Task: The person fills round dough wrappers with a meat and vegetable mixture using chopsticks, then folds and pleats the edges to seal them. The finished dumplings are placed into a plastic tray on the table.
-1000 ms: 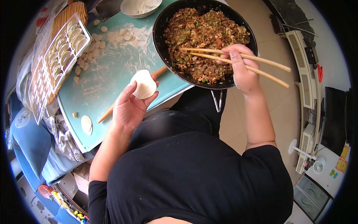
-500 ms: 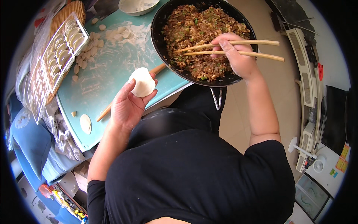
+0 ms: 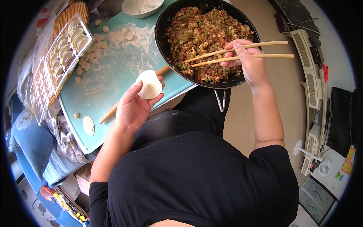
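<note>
The left hand holds a round dough wrapper; the right hand grips two wooden chopsticks, their tips over the filling in the black pan, perhaps touching it. A rolling pin lies on the green worktop.

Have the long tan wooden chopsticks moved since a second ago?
Yes. Against the round black pan, the chopsticks have pivoted: their tips are closer to its near rim, while their back ends have swung toward its far side.

Food lies in the pan on the right. Dumplings sit in the tray on the left. Dough bits lie between.
</note>
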{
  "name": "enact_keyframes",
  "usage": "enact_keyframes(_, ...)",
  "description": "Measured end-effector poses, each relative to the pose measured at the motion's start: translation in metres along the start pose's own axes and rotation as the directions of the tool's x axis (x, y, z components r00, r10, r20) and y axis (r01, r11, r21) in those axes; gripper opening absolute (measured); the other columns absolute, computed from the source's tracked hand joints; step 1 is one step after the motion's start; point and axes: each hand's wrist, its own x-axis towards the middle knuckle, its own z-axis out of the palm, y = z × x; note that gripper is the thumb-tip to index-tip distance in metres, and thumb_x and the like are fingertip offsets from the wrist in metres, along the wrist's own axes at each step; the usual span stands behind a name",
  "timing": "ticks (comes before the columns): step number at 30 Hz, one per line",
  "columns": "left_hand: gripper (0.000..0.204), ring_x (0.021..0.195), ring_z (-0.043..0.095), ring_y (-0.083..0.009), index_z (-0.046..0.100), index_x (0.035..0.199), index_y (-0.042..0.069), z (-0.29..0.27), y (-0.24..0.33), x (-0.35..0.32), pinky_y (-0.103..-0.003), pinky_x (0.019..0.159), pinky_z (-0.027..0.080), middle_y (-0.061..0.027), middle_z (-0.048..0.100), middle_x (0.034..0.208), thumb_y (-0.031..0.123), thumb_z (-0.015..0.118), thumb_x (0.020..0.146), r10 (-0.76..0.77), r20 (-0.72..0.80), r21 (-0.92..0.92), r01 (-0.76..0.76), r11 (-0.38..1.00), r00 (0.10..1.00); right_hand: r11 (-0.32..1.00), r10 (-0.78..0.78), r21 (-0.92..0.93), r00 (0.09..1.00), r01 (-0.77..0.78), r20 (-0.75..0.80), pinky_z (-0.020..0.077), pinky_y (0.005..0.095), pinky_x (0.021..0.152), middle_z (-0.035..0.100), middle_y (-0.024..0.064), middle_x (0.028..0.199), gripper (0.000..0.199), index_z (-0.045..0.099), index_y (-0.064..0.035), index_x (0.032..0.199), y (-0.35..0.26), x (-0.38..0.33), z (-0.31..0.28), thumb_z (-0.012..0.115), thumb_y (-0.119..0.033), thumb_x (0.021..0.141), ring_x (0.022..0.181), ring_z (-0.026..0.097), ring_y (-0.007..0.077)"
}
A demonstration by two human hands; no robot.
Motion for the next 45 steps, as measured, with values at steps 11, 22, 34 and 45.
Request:
enact_keyframes(11,0.046,0.109,0.052,-0.0335,0.035,0.127,-0.004,0.001,-0.001,0.006,-0.040,0.088,0.049,-0.0241,0.049,0.121,0.019,0.047,0.089,-0.025,0.071,0.021,0.023,1.000,0.997,0.931,0.261,0.263,0.965,-0.253,0.003,0.0543,0.0305,0.058,0.059,0.0074,0.073,0.027,0.057,0.0004,0.094,0.014,0.012,-0.031,0.048,-0.024,0.091,0.063,0.063,0.0196)
enact_keyframes(22,0.044,0.112,0.051,-0.0310,0.036,0.128,-0.003,0.030,0.003,0.027,-0.039,0.092,0.045,-0.0206,0.049,0.122,0.024,0.040,0.093,-0.032,0.109,0.091,0.023,0.996,0.994,0.814,0.233,0.556,0.971,-0.169,-0.047,0.0550,0.0331,0.061,0.060,0.0111,0.075,0.029,0.056,0.0026,0.095,0.016,0.005,-0.049,0.051,-0.026,0.090,0.065,0.063,0.0229)
enact_keyframes(34,0.034,0.107,0.054,-0.0263,0.044,0.117,-0.004,0.062,-0.010,0.049,-0.040,0.093,0.046,-0.0145,0.053,0.114,0.020,0.038,0.094,0.021,0.060,-0.003,-0.021,1.000,0.998,0.922,-0.325,0.174,0.935,0.347,-0.141,0.0544,0.0344,0.069,0.056,0.0137,0.082,0.027,0.052,0.0052,0.097,0.001,-0.061,0.018,0.038,-0.018,0.095,0.071,0.061,0.0243)
enact_keyframes(45,0.030,0.105,0.055,-0.0245,0.044,0.115,-0.006,0.053,-0.010,0.044,-0.038,0.093,0.046,-0.0145,0.053,0.113,0.001,0.048,0.087,0.034,-0.090,0.112,-0.024,0.993,0.995,0.848,-0.525,0.007,0.842,0.530,-0.121,0.0543,0.0340,0.065,0.058,0.0133,0.078,0.021,0.052,0.0057,0.098,-0.025,-0.070,0.005,0.041,-0.010,0.093,0.069,0.061,0.0228)
